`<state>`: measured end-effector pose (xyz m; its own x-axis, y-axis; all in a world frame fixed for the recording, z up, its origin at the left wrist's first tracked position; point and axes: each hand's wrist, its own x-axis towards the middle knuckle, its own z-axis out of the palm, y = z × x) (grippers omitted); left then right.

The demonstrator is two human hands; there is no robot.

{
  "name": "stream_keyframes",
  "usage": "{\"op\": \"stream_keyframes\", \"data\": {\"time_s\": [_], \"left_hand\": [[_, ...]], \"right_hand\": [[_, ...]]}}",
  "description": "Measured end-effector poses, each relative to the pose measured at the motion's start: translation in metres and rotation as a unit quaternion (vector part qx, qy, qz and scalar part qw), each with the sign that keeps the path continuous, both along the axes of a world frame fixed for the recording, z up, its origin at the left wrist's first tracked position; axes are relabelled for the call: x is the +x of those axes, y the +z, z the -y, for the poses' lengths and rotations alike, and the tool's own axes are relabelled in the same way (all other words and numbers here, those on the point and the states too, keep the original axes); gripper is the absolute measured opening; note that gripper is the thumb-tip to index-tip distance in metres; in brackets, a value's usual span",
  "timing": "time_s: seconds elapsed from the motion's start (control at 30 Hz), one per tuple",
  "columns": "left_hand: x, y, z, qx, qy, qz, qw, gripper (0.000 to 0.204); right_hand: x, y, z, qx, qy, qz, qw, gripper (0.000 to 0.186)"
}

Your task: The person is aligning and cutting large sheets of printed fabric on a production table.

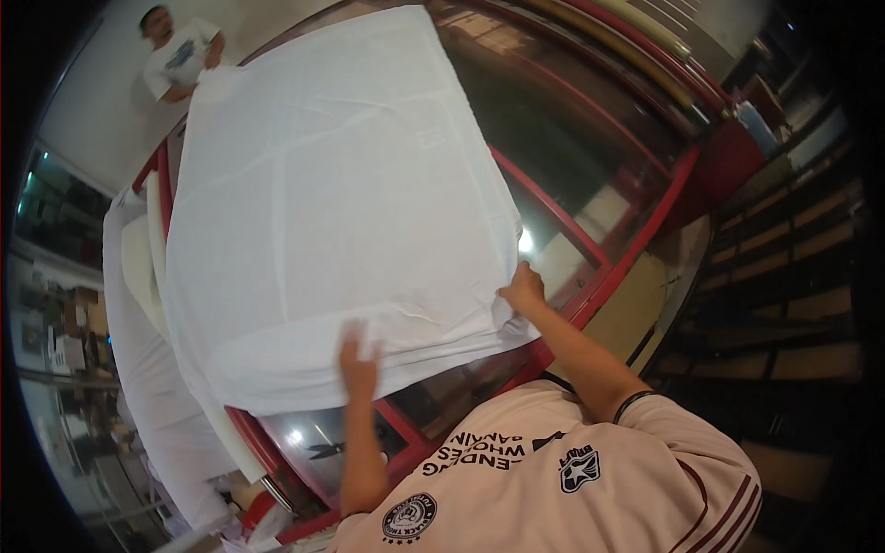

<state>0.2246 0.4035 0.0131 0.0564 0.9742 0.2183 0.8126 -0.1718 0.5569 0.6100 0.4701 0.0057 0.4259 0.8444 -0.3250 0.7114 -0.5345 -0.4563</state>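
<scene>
A large white cloth [341, 175] lies spread over a red-framed table with glass panels, its near edge gathered in loose folds. My right hand [524, 290] is closed on the cloth's near right corner, pinching the fabric. Above the folds near the cloth's front edge is my left hand [358, 364], blurred by motion, its fingers stretched out and nothing seen in them. Whether it touches the fabric I cannot tell. At the far left corner, a co-worker [180, 60] in a white T-shirt has their hands at the cloth.
The red frame [590, 309] borders the glass along the right and near sides. Black scissors [336, 449] seem to lie under the cloth's near edge. More white fabric [152, 369] hangs at the left. Long rolls [636, 60] run along the far right, and dark slatted racks [774, 313] stand beyond.
</scene>
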Motion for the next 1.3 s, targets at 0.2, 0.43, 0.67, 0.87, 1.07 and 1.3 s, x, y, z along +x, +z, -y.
{"op": "stream_keyframes", "data": {"time_s": [0.2, 0.43, 0.67, 0.87, 1.07, 1.3], "left_hand": [[0.150, 0.042, 0.025, -0.018, -0.130, -0.054, 0.990, 0.085], [0.117, 0.068, 0.000, 0.163, -0.149, -0.028, 0.975, 0.055], [-0.025, 0.131, 0.020, 0.183, -0.082, -0.173, 0.964, 0.058], [-0.196, 0.153, 0.077, 0.129, 0.035, -0.214, 0.968, 0.048], [-0.280, 0.158, 0.145, -0.118, 0.556, -0.203, 0.797, 0.064], [-0.068, 0.048, 0.090, 0.026, 0.258, -0.134, 0.956, 0.061]], "right_hand": [[-0.041, 0.032, 0.009, -0.003, -0.173, -0.497, 0.850, 0.043], [-0.083, 0.108, 0.026, 0.013, -0.100, -0.683, 0.723, 0.036], [-0.081, 0.122, 0.063, 0.048, 0.047, -0.612, 0.788, 0.057], [0.030, 0.066, 0.101, 0.070, -0.116, -0.539, 0.831, 0.049], [0.152, 0.015, 0.165, 0.141, -0.283, -0.529, 0.788, 0.045], [0.233, -0.021, 0.221, 0.134, -0.438, -0.402, 0.793, 0.053]]}}
